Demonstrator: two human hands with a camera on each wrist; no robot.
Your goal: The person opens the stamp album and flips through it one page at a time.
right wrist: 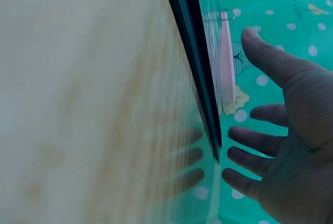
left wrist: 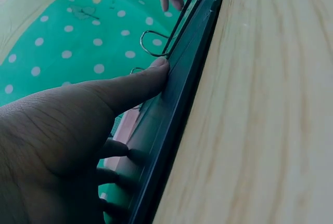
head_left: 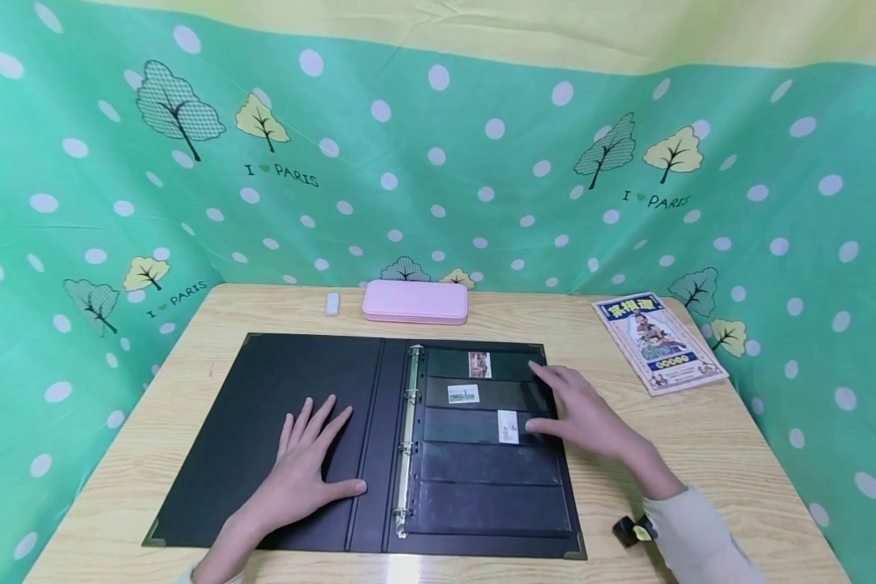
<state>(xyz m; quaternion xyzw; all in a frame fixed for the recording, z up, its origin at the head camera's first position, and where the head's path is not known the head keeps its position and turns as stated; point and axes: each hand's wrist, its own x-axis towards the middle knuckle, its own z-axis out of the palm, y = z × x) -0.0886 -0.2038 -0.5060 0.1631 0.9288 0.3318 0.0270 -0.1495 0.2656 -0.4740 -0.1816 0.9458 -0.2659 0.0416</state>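
Note:
A black stamp album point(head_left: 310, 361) lies spread flat on the table, metal rings point(head_left: 406, 446) along its spine. Its dark pocket page point(head_left: 489, 464) on the right side has several rows. Three small stamps sit in the upper rows: a reddish one point(head_left: 479, 365), a pale landscape one point(head_left: 463, 394) and a whitish upright one point(head_left: 508, 427). My left hand point(head_left: 302, 470) rests on the inside of the left cover, fingers spread and thumb toward the spine. Over the page's right edge is my right hand point(head_left: 584, 412), fingers extended and holding nothing; its thumb points at the whitish stamp.
Behind the album lie a pink case point(head_left: 415, 302) and a small white block point(head_left: 332, 304). A booklet with a colourful cover point(head_left: 657, 345) is at the back right. A small black object point(head_left: 628, 531) sits by the right sleeve. Green dotted cloth point(head_left: 438, 186) surrounds the table.

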